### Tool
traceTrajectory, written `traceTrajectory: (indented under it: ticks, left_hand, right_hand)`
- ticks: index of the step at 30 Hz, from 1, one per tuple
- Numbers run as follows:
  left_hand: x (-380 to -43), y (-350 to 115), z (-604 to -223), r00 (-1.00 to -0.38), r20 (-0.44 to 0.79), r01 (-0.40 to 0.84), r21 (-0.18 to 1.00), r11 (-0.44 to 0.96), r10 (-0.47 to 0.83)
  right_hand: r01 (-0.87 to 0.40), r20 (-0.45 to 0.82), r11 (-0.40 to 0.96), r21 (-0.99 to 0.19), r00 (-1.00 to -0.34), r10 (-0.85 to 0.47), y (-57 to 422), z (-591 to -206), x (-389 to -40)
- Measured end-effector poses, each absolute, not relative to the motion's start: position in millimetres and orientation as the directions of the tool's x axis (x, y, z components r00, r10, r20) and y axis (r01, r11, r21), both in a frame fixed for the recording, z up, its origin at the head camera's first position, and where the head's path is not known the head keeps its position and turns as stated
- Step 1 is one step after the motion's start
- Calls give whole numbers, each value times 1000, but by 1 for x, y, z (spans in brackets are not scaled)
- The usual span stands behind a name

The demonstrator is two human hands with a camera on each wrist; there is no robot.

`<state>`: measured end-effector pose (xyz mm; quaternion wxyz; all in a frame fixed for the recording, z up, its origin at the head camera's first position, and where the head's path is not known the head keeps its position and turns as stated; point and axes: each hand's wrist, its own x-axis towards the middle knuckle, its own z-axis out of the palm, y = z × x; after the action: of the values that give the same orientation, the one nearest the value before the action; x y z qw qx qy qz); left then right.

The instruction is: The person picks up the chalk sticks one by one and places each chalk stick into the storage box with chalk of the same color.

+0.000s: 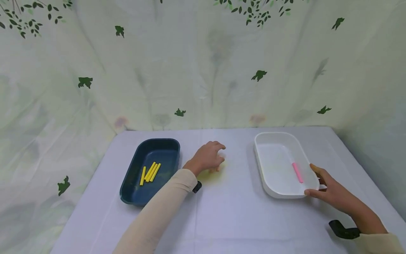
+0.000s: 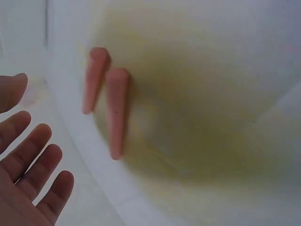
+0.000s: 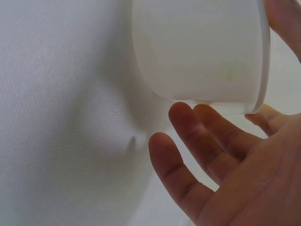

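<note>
My left hand [image 1: 207, 157] hovers above the tablecloth between two trays, its fingers loosely bent and holding nothing. Below it, the left wrist view shows two pinkish-orange chalk sticks [image 2: 117, 113] lying side by side on a yellow-dusted patch of cloth; in the head view the hand mostly hides them. My right hand [image 1: 333, 192] grips the near right corner of a white tray [image 1: 263, 169], thumb on the front and a finger on the right side. Inside that tray lies a bright pink chalk stick [image 1: 297, 173].
At the left stands a dark blue tray [image 1: 127, 187] with several yellow chalk sticks [image 1: 152, 172] in it. A white cloth [image 1: 228, 218] covers the table. Behind it hangs a pale curtain [image 1: 196, 70] printed with leaves.
</note>
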<state>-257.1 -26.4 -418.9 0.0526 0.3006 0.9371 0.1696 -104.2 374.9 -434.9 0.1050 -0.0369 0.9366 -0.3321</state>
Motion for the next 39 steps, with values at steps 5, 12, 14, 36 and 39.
traceTrajectory:
  ticks: [5,12,14,36,39]
  left_hand:
    - [-262,-34,-428,-818,-53,531,310,788,572]
    - [-263,-42,-437,-786,-164,536,299,790,595]
    - [-263,-43,-439,-780,-181,538,297,789,599]
    - [-271,-37,-437,-803,-254,456,321,830,540]
    - [-280,-38,-428,-813,-261,395,410,822,521]
  right_hand:
    - [7,-177,772,-635,-975,-137,376,-436,-104]
    - [17,-191,772,-635,-972,-136,377,-435,-104]
    - [14,-191,774,-634,-972,-139,377,-435,-104]
    - [32,-210,765,-643,-968,-135,377,-434,-104]
    - [35,-219,764,-644,-966,-140,377,-434,-105]
